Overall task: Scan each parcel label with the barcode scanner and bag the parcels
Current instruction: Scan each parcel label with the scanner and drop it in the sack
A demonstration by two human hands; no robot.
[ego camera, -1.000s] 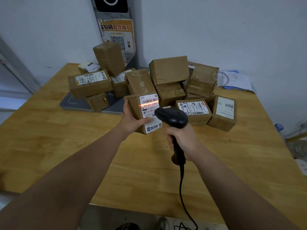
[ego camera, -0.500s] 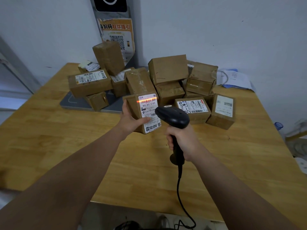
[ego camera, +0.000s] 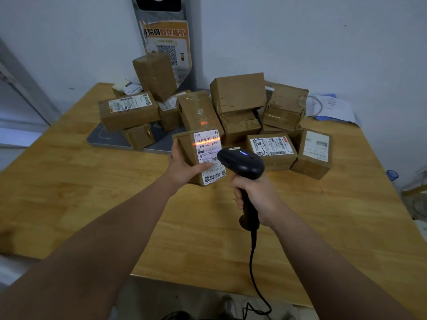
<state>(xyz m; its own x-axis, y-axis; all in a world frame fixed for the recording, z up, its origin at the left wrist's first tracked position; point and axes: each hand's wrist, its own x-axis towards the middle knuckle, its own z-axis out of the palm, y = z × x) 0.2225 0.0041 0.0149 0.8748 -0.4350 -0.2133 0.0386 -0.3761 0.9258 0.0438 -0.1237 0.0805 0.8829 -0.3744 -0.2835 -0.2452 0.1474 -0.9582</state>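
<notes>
We are viewing a wooden table (ego camera: 323, 227): brown parcels (ego camera: 312, 155) are lying heaped at its far side, some are resting on a grey slab (ego camera: 106, 139) at left, and papers (ego camera: 335, 107) are lying far right.

Light wooden plank surface (ego camera: 92, 204) fills the centre. At 11 o'clock on it lies a flat grey slab (ego camera: 108, 140). At 12 o'clock, an orange-and-white paper notice with a QR code (ego camera: 167, 46) hangs on a grey upright panel (ego camera: 191, 72). At 2 o'clock lie loose white and blue papers (ego camera: 332, 107).
</notes>
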